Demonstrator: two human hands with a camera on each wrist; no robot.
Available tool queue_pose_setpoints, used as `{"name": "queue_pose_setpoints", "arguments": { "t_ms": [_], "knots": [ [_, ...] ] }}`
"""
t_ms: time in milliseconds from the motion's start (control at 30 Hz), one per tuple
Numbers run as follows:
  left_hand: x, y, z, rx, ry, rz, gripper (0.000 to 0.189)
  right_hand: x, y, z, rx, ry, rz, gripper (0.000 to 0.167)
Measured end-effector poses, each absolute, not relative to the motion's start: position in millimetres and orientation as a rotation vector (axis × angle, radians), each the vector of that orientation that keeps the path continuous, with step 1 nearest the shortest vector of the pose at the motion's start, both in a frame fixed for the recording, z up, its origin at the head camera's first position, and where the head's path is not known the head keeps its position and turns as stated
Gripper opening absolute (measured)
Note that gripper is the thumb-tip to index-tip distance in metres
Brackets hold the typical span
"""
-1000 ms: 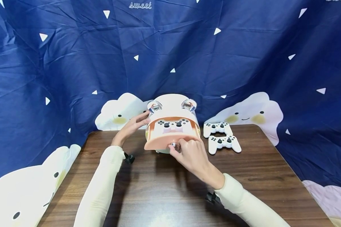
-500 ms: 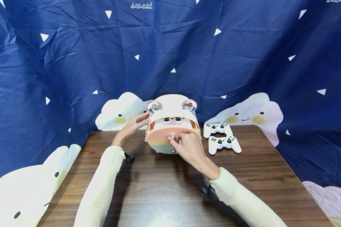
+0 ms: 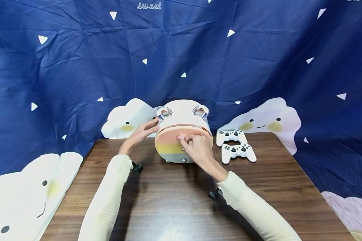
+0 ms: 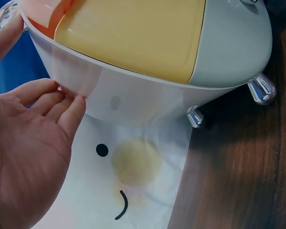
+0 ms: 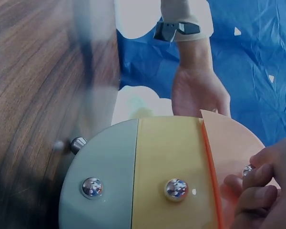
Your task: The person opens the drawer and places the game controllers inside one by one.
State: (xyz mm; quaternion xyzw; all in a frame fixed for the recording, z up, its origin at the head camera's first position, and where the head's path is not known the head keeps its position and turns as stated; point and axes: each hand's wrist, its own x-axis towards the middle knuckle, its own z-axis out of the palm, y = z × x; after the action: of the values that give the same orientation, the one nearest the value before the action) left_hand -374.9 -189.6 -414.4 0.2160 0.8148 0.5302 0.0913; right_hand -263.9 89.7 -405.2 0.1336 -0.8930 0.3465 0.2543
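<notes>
A small rounded drawer box with two silver ear-like rings stands at the table's far middle. Its front has a pink drawer on top, a yellow drawer in the middle and a grey-green drawer at the bottom. My right hand pinches the silver knob of the pink drawer, whose front stands slightly proud of the yellow one in the right wrist view. The inside of that drawer is hidden. My left hand touches the box's white side with extended fingers.
Two white game controllers, one behind and one in front, lie right of the box on the brown wooden table. A blue curtain with clouds and triangles hangs behind the table.
My right hand has pushed the pink drawer inward from well out to almost closed, and the white game controller inside has gone from sight. The left hand has stayed at the box's side.
</notes>
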Motion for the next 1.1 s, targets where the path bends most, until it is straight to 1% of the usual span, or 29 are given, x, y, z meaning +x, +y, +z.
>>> {"name": "queue_pose_setpoints", "arguments": {
  "t_ms": [300, 667, 1100],
  "knots": [
    [-376.2, -190.6, -412.7, 0.637, 2.433, 1.560, 0.069, -278.2, 85.0, -407.2, 0.262, -2.425, 1.019, 0.043],
    [-376.1, -189.7, -413.3, 0.664, 2.445, 1.565, 0.072, -280.2, 85.4, -410.9, 0.253, -2.430, 1.028, 0.044],
    [-375.6, -190.2, -412.8, 0.651, 2.428, 1.584, 0.069, -278.1, 86.3, -409.8, 0.254, -2.451, 1.006, 0.042]
  ]
}}
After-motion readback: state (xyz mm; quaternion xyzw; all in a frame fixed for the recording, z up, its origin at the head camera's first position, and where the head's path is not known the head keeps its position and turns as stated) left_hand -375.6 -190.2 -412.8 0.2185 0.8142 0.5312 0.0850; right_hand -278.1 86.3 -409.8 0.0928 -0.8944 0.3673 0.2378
